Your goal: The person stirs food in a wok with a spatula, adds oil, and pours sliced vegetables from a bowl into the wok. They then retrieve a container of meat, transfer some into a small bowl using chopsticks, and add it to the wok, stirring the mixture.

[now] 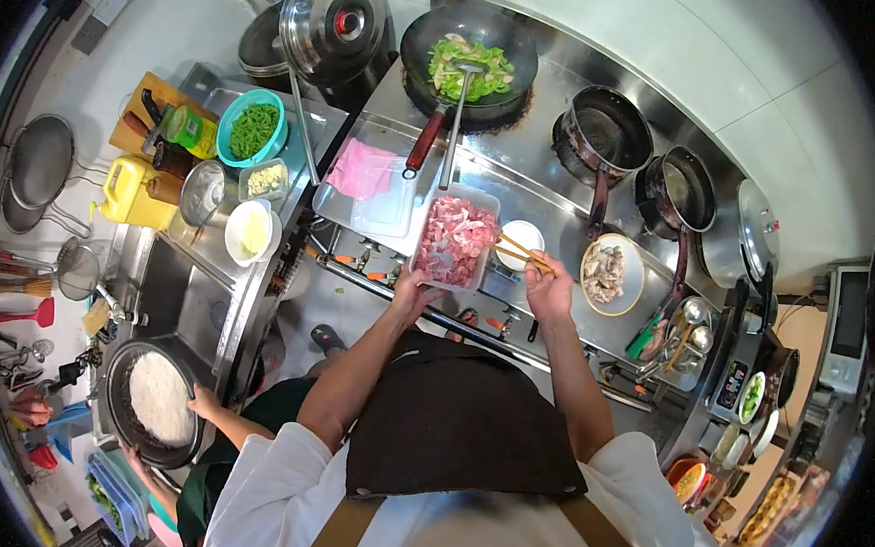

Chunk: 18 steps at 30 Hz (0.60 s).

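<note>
My left hand [413, 294] grips the near left edge of a clear plastic container [475, 198] filled with sliced raw meat [455, 236]. In my right hand [551, 288] is a pair of wooden chopsticks [515, 250], their tips at the meat's right side. A small white bowl [522, 241] sits just behind the chopsticks. To the right of my right hand is a plate of pale cooked-looking pieces [606, 272]. Beyond the container, a wok [421, 52] holds sliced green peppers [474, 80], with a metal spatula [454, 139] resting in it.
Two dark pans [611, 134] [688, 194] stand on the stove at right. A large lidded pot [332, 36] is at back left, near a teal bowl of greens [236, 121]. Another person's hands [205, 401] hold a pot of white contents [161, 397] at the sink.
</note>
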Each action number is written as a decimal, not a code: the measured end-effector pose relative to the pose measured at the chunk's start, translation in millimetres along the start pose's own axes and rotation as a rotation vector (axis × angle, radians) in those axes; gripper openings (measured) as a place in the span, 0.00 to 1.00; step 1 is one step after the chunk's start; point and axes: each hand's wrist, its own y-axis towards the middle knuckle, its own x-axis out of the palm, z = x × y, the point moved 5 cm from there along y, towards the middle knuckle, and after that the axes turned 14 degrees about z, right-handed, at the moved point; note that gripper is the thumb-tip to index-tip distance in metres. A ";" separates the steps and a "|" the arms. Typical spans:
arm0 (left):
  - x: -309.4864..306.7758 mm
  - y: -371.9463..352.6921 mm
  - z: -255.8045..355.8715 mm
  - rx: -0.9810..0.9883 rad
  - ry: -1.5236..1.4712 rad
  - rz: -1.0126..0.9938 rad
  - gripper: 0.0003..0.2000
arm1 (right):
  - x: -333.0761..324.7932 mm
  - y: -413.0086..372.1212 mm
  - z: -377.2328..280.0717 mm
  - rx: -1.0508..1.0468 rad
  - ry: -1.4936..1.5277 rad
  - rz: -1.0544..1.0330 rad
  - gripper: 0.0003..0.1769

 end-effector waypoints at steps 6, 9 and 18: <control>-3.4 7.0 1.2 0.019 0.013 0.027 0.30 | 0.6 -20.1 -44.4 -0.047 0.145 0.025 0.13; -10.2 9.1 3.6 0.030 -0.006 0.012 0.29 | -1.8 -36.6 -65.2 -0.132 0.097 0.081 0.12; -26.9 16.2 1.7 -0.018 -0.061 0.029 0.32 | -13.2 4.9 -55.5 -0.539 -0.500 0.159 0.15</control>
